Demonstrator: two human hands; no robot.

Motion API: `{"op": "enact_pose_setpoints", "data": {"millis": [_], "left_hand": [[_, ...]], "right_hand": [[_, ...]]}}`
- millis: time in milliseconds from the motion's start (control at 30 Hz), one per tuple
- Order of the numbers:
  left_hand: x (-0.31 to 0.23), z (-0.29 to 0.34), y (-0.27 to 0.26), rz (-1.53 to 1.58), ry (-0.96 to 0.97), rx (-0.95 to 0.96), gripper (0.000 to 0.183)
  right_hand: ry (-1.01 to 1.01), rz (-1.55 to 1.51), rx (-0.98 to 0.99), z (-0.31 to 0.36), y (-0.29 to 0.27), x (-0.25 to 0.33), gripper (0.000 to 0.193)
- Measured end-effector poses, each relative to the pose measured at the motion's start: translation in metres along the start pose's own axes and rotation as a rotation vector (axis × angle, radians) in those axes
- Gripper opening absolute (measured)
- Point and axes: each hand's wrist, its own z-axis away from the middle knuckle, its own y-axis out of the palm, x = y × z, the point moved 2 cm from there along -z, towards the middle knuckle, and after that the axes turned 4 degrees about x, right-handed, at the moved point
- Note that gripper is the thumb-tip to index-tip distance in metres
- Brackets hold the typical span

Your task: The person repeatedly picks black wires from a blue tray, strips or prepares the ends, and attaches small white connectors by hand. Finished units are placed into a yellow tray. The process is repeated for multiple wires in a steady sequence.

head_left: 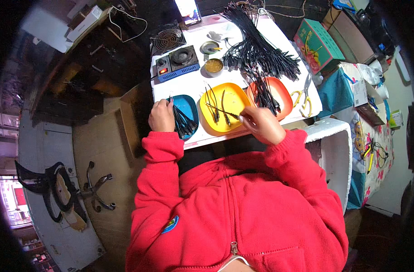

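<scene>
Head view: onlooker's notes, single fisheye frame, looking down on the bench from above.
Held cable [232, 114]: short, dark, thin; one end at the right fingertips, the rest reaching left over the yellow tray [234, 100].
Right hand [265, 124]: thumb and fingers pinched narrow on that cable, at the tray's near right corner.
Left hand [161, 116]: fingers drawn together at the left rim of the blue tray [189, 103], beside its cables; I cannot tell whether it grips one.
Yellow tray contents: a few loose black cables [223, 100], mostly toward the left half.
Blue tray contents: a bunch of black cables [183, 123], lying roughly lengthwise.
Orange tray [285, 93]: just right of yellow; a thicker cable bunch [263, 94] lies across it.
Behind trays: large heap of black cables [266, 54]; cup [213, 66] of amber stuff; blue-sided heater [178, 63], red switch lit.
Right edge of table [159, 94]: scissors [306, 99], yellow handles.
Beyond table: white foam box [346, 140] near the right sleeve; green carton [319, 45] farther back.
</scene>
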Motion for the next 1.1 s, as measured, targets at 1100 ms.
{"op": "enact_pose_setpoints", "data": {"millis": [1100], "left_hand": [[-0.094,0.095,-0.091,1.782,-0.204,0.359,0.01]], "right_hand": [[-0.27,-0.773,0.224,0.016,0.018,0.085,0.012]]}}
